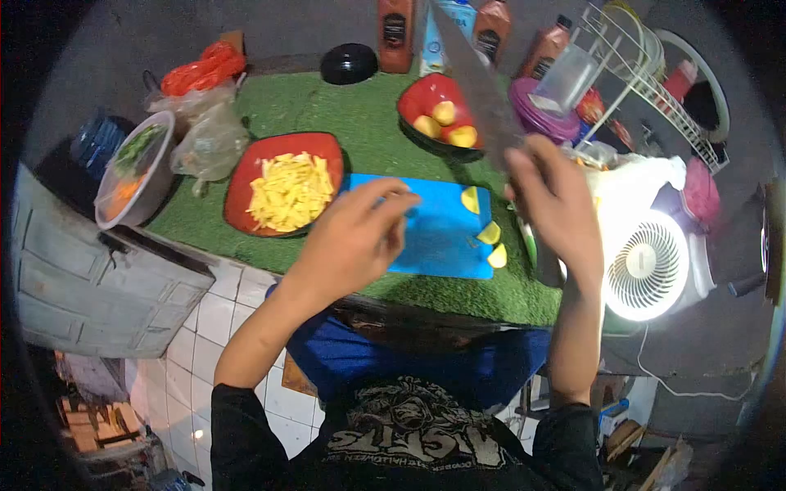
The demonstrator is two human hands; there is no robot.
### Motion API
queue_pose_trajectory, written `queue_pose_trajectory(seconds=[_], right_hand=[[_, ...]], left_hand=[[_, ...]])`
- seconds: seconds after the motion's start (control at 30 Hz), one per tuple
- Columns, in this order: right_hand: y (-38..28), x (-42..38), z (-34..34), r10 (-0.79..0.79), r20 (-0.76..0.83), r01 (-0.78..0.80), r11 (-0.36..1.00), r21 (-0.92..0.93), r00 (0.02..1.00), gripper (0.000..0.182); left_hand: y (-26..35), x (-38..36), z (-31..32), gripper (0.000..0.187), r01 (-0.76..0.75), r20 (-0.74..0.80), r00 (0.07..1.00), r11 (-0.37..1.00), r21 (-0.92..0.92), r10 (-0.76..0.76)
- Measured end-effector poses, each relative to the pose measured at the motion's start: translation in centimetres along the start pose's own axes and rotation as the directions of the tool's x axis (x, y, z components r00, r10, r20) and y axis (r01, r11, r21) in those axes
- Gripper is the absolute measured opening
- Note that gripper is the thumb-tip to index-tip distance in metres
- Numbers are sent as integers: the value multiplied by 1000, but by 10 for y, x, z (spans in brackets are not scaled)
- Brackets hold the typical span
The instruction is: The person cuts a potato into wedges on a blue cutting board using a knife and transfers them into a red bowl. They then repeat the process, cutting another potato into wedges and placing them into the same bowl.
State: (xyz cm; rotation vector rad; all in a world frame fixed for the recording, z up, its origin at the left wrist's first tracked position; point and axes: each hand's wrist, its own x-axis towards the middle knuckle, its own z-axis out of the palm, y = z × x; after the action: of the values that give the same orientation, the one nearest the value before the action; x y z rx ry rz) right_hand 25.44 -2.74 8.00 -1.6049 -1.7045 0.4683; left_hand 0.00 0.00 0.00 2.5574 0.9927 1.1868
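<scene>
My right hand (pixel 553 192) grips a large kitchen knife (pixel 475 78) by the handle, its broad blade raised and pointing up and away. Over the left part of the blue cutting board (pixel 442 217) hovers my left hand (pixel 360 233), fingers loosely bent and thumb apart, with nothing visible in them. Several pale yellow cut pieces (pixel 489 233), apparently potato, lie along the board's right edge. Left of my left hand, a red square plate (pixel 237 192) holds a heap of yellow sticks (pixel 291 196). Behind the board, a red bowl (pixel 413 94) contains peeled yellow pieces (pixel 444 113).
A white tub (pixel 160 184) with greens and orange shreds stands at left beside plastic bags (pixel 209 143). A black bowl (pixel 349 64) and bottles (pixel 395 37) line the back. At right are a dish rack (pixel 655 90) and a white fan (pixel 647 266). Green turf-like matting (pixel 286 98) covers the table.
</scene>
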Motion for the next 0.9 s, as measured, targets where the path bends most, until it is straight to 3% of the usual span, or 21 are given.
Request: queue_pose_trajectory(seconds=[0.03, 0.07, 0.1, 0.17, 0.23, 0.3, 0.33, 0.37, 0.43, 0.57, 0.7, 0.8, 0.87, 0.9], right_hand=[[6, -16, -11, -44, -82, 42, 999, -26, 996, 27], [6, -34, -22, 101, -67, -94, 991, 95, 993, 27], [22, -52, -51, 226, -44, -217, 963, 158, 973, 26], [31, -84, -60, 268, -93, -240, 941, 239, 959, 26], [44, -110, -69, 404, -133, -361, 895, 263, 905, 26], [56, -128, -72, 436, -151, -379, 876, 299, 887, 26], [60, -135, -72, 452, -170, -382, 863, 330, 875, 26], [65, -140, -73, 469, -189, -383, 850, 362, 863, 26], [76, -148, -71, 491, -200, -395, 837, 378, 848, 26], [82, -146, -64, 506, -205, -391, 818, 422, 838, 25], [82, -144, -62, 526, -153, -409, 786, 463, 837, 24], [86, -144, -58, 508, -135, -391, 783, 483, 851, 24], [93, -144, -53, 495, -102, -400, 792, 460, 863, 26], [91, -143, -48, 496, -92, -403, 787, 467, 863, 26]], left_hand=[[-1, 4, 13, 38, -23, 93, 995, 995, -101, 32], [-1, 9, 26, 38, -36, 185, 980, 979, -201, 74], [13, 21, 71, 38, -47, 155, 984, 968, -247, 87], [18, 35, 102, 37, -200, 186, 952, 956, -216, 241], [24, 46, 120, 38, -256, 231, 928, 951, -175, 292], [35, 56, 127, 45, -366, 368, 826, 903, -225, 427], [37, 55, 134, 48, -411, 362, 811, 888, -208, 460], [40, 55, 136, 48, -416, 368, 803, 883, -220, 470], [47, 56, 137, 45, -438, 609, 711, 899, -7, 351], [63, 56, 140, 26, -522, 663, 689, 835, 175, 292], [70, 59, 134, 16, -478, 658, 719, 846, 234, 225], [70, 62, 94, 15, -563, 640, 696, 801, 203, 327], [57, 55, 66, 21, -398, 261, 880, 916, -47, 396], [47, 50, 55, 21, -394, 270, 880, 918, -42, 390]])
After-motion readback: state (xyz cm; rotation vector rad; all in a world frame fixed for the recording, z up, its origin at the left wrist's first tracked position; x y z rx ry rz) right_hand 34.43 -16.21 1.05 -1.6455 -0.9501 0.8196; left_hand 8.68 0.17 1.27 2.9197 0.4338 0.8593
